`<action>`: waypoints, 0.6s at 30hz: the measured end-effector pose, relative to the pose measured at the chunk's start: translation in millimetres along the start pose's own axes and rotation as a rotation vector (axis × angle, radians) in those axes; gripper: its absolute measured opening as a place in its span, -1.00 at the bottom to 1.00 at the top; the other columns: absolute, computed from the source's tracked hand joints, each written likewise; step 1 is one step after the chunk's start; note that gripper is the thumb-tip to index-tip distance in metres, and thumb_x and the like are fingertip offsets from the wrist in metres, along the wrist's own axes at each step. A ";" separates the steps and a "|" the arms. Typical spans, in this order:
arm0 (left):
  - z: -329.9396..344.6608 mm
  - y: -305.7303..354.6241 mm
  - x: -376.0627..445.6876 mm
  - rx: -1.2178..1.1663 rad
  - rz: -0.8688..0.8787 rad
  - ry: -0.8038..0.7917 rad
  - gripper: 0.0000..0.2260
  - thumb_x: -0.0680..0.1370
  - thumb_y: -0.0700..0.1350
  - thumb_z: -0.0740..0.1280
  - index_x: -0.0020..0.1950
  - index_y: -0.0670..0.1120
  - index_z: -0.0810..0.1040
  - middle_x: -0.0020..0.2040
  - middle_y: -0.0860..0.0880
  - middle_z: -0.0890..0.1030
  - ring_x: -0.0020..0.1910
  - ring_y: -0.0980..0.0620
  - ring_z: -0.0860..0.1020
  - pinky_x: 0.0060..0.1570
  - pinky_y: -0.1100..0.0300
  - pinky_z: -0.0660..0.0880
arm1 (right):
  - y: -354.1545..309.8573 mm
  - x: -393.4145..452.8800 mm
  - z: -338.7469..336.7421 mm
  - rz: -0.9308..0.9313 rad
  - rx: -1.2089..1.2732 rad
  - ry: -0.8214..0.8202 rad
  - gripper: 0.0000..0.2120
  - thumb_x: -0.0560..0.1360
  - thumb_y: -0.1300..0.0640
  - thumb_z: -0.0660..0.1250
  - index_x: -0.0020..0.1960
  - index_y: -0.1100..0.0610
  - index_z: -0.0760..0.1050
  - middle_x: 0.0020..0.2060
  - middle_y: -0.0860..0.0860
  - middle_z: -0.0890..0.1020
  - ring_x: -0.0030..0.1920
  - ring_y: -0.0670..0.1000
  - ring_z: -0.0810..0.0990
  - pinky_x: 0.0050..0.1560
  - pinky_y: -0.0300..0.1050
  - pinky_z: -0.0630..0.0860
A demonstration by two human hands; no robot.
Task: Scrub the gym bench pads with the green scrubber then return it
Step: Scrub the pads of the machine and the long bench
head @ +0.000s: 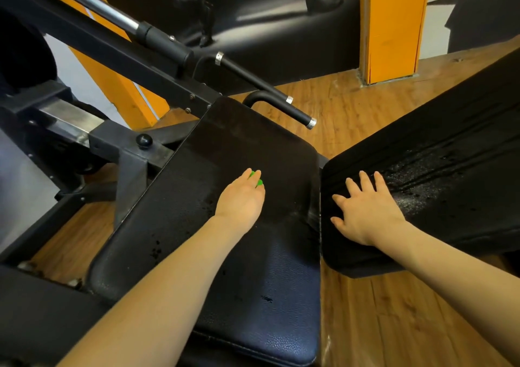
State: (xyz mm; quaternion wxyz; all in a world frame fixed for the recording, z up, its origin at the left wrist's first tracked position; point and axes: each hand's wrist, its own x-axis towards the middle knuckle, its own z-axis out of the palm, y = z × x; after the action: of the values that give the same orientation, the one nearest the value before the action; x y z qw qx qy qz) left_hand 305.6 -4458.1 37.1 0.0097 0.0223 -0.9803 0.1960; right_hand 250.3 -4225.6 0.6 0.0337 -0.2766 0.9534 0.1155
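We take the seat pad (253, 268) as our landmark, a dark textured cushion running from the near edge of the view up toward the black machine frame (132, 152). Our left hand (242, 200) lies palm-down on the seat pad's upper half, fingers curled over the green scrubber (257, 179), of which only small bright green bits show past the fingertips; the scrubber is pressed between hand and pad. Dark wet specks dot the seat pad to the left of that hand. Just to the right of the seat pad, across a narrow gap, the back pad (450, 169) slopes away, its surface glistening with droplets. Our right hand (365, 214) rests flat on the back pad's near end, fingers spread wide and holding nothing. Beyond the seat pad's far edge a black handle bar (281, 99) with a chrome tip juts out over the wooden floor (380, 324).
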 end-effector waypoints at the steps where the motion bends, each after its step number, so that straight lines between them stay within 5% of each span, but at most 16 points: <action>1: -2.9 -3.4 -2.5 0.003 -0.005 0.006 -0.58 0.66 -0.24 0.16 0.54 -0.13 0.25 0.60 -0.10 0.04 0.58 -0.09 -0.02 0.45 0.05 0.20 | 0.3 -0.2 0.2 0.000 -0.002 -0.001 -0.39 0.60 -0.30 -0.07 0.58 -0.06 0.10 0.57 0.17 0.07 0.55 0.31 -0.06 0.50 0.31 -0.15; 12: -23.6 -91.0 -18.9 0.053 -0.125 0.075 -0.54 0.62 -0.30 0.19 0.53 -0.17 0.26 0.59 -0.14 0.09 0.57 -0.12 0.04 0.48 0.02 0.20 | 2.8 0.3 2.0 0.002 -0.013 -0.019 -0.38 0.60 -0.31 -0.12 0.59 -0.08 0.05 0.58 0.14 0.03 0.56 0.28 -0.09 0.52 0.26 -0.15; 18: -19.7 -80.2 -16.9 -0.055 -0.171 0.123 -0.63 0.68 -0.17 0.13 0.51 -0.12 0.31 0.59 -0.10 0.11 0.57 -0.06 0.02 0.46 0.06 0.23 | 0.4 1.6 3.2 0.011 -0.018 -0.014 -0.38 0.60 -0.30 -0.11 0.58 -0.07 0.06 0.58 0.16 0.03 0.56 0.30 -0.08 0.52 0.28 -0.15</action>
State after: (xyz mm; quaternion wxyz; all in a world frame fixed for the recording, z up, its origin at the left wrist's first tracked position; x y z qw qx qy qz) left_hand 326.5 -4523.9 85.6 0.0873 0.0936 -0.9774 0.1685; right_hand 248.7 -4225.3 -2.7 0.0374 -0.2708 0.9536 0.1260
